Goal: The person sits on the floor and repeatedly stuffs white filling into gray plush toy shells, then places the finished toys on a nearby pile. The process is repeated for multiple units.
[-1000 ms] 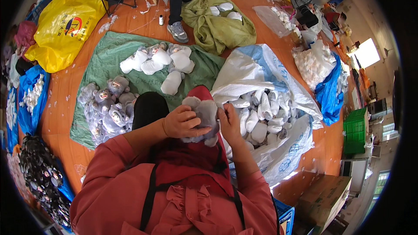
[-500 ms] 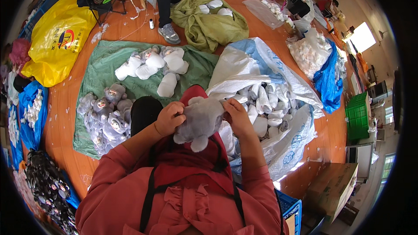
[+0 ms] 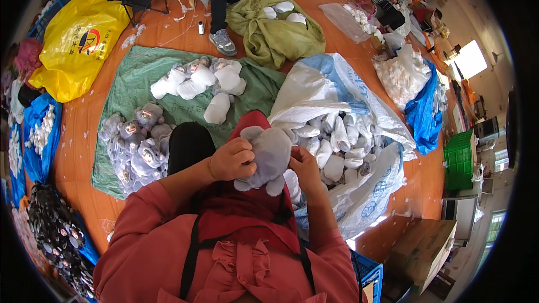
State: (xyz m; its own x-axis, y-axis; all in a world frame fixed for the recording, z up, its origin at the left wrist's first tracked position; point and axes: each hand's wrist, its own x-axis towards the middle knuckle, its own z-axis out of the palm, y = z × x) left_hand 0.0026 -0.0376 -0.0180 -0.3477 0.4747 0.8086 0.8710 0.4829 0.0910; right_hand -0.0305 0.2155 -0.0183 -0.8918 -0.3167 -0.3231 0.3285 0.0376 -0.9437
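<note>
Working remotely above the red apron (image 3: 252,216), I have the left hand (image 3: 231,160) curled closed and the right hand's (image 3: 306,170) fingers pinching opposite edges of a fuzzy, rounded grey plush piece (image 3: 272,151). Edge-handling seems underway; the next move calls for gentle pressure (plush squashes easily). Beyond, smooth white pieces (image 3: 334,169) lie in a crinkled sack (image 3: 359,202).

Person's left hand (image 3: 233,159) curling against left edge of grey plush toy (image 3: 270,157), right hand (image 3: 305,169) pinching its right edge. Grey toys (image 3: 135,145) lying heaped on green sheet (image 3: 132,81), white-ended toys (image 3: 191,88) resting farther up. Open white sack (image 3: 298,92) bulging with white pieces (image 3: 339,137) at right. Over there, past sheet, co-worker's shoe (image 3: 223,43) resting on orange floor (image 3: 73,146).
</note>
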